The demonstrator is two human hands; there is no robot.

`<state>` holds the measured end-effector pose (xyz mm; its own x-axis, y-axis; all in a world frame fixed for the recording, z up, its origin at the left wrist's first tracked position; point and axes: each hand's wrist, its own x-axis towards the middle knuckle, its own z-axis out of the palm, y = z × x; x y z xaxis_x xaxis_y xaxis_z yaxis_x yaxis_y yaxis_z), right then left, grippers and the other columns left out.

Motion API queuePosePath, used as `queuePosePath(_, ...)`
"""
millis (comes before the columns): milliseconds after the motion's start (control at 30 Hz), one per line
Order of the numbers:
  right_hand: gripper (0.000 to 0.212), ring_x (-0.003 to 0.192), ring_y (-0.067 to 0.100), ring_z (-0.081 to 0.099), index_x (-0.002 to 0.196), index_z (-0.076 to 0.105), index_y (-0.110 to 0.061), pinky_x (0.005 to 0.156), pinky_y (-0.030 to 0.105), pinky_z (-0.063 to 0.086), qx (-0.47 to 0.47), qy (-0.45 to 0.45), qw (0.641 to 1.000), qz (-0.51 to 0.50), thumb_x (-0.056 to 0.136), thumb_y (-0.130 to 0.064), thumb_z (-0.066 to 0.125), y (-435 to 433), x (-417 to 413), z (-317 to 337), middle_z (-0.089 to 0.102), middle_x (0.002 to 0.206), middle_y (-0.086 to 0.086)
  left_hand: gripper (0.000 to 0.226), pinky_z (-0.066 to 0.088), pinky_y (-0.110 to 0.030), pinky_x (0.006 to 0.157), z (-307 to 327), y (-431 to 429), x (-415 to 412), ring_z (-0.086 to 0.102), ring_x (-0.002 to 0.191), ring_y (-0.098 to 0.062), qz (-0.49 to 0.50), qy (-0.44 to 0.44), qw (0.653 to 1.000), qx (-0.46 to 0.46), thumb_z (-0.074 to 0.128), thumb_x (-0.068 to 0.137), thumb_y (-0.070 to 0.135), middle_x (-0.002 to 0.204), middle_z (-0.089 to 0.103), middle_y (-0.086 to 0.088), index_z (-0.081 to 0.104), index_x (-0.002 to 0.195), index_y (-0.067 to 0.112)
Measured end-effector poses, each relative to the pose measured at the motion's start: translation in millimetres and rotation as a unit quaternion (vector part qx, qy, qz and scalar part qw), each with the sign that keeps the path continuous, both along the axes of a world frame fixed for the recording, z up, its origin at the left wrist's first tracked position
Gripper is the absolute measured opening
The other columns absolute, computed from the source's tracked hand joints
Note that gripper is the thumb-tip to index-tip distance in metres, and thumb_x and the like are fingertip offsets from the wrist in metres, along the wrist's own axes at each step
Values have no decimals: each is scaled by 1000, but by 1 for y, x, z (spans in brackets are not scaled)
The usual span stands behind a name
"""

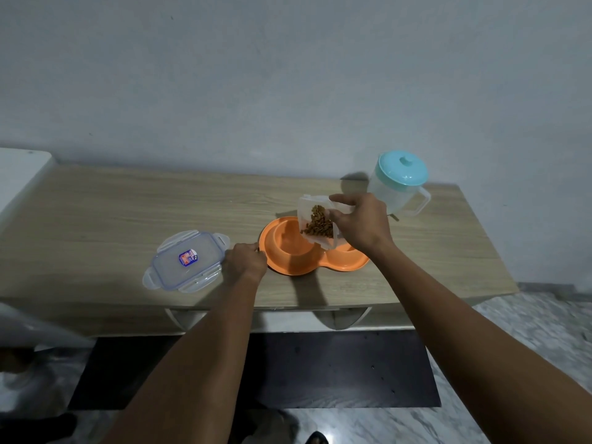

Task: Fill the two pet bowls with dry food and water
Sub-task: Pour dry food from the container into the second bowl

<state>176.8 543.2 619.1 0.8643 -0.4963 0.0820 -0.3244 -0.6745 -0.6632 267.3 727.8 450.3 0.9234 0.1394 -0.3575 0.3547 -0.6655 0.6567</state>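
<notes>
Before me, a plain pale grey-blue wall [288, 75] rises behind the light wood-grain bench [112, 203]. A white rounded unit [19, 174] stands at my far left. Below, the grey-veined marble floor [528, 331] carries a dark rectangular mat [320, 370]; light glints off the floor near the lower edge.
</notes>
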Motion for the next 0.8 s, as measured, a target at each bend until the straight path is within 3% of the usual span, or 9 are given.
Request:
queuePosePath(167, 36, 106, 25, 72, 123, 74, -21, 90, 47, 59, -1, 2, 1000, -5, 88, -31, 77, -2, 1, 2, 71, 129, 8, 38, 59, -39, 85, 7, 1, -3, 71, 95, -28, -11, -4, 1000, 0, 63, 78, 31, 104, 76, -4, 72, 115, 36)
queuePosePath(333, 36, 121, 22, 65, 123, 74, -21, 102, 37, 52, -29, 8, 999, 10, 89, -31, 76, -1, 1, 3, 71, 129, 6, 39, 60, -40, 83, 4, 1, -2, 71, 90, -28, -15, -14, 1000, 14, 62, 78, 33, 103, 77, -4, 72, 115, 37)
queuePosePath(600, 34, 121, 20, 64, 123, 74, -22, 100, 33, 50, -65, 13, 997, 38, 90, -30, 76, 3, 2, 1, 72, 127, 3, 34, 58, -34, 77, 8, 1, -4, 69, 92, -27, -31, -31, 998, 35, 61, 85, 28, 109, 76, -3, 72, 117, 33)
queuePosePath(800, 35, 113, 19, 69, 124, 74, -21, 97, 33, 52, -63, 14, 997, 38, 90, -30, 75, 4, 3, 4, 73, 126, 4, 35, 59, -38, 83, 7, 1, -3, 69, 95, -29, -30, -33, 998, 40, 62, 84, 31, 110, 75, -6, 71, 118, 35)
